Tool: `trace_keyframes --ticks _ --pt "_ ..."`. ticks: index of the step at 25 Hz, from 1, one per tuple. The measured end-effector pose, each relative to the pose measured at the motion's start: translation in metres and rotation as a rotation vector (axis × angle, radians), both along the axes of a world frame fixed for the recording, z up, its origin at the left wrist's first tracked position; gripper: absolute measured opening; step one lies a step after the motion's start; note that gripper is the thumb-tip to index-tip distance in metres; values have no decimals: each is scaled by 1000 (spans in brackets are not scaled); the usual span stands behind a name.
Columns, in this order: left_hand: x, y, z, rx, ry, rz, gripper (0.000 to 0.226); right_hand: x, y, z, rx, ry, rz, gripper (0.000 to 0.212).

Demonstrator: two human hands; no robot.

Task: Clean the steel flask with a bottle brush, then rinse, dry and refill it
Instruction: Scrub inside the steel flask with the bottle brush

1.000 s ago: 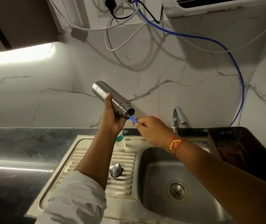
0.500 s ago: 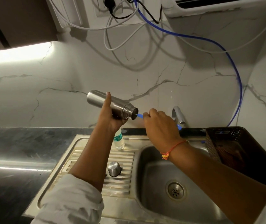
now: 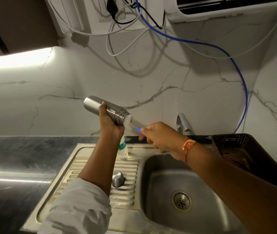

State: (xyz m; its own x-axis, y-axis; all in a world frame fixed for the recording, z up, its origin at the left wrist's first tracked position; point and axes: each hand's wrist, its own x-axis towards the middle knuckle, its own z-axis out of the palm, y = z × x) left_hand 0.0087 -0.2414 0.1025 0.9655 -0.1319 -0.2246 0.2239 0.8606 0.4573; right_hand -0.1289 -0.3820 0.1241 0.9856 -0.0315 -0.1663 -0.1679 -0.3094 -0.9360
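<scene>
Flask (image 3: 100, 107): steel, tilted, mouth to your right and slightly down, held in the air above the draining board (image 3: 83, 168).
Left hand (image 3: 111, 123): fingers wrapped round the flask near its neck, from below.
Cap (image 3: 118, 179): standing on the draining board.
Brush (image 3: 129, 121): white bristles at the flask's mouth, partly out; blue handle runs right.
Right hand (image 3: 159, 137): closed round the handle.
Risk: bristles springing free may flick suds at you; a wet grip may drop the flask into the sink (image 3: 159, 183).

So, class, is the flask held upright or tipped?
Tipped: the left hand holds the steel flask almost sideways, mouth lower, facing the right hand and bottle brush.
</scene>
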Motion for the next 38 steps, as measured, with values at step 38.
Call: trace_keyframes --ticks 38 --pt "-3 -15 8 188 149 -108 79 9 -3 -11 -1210 -575 -54 25"
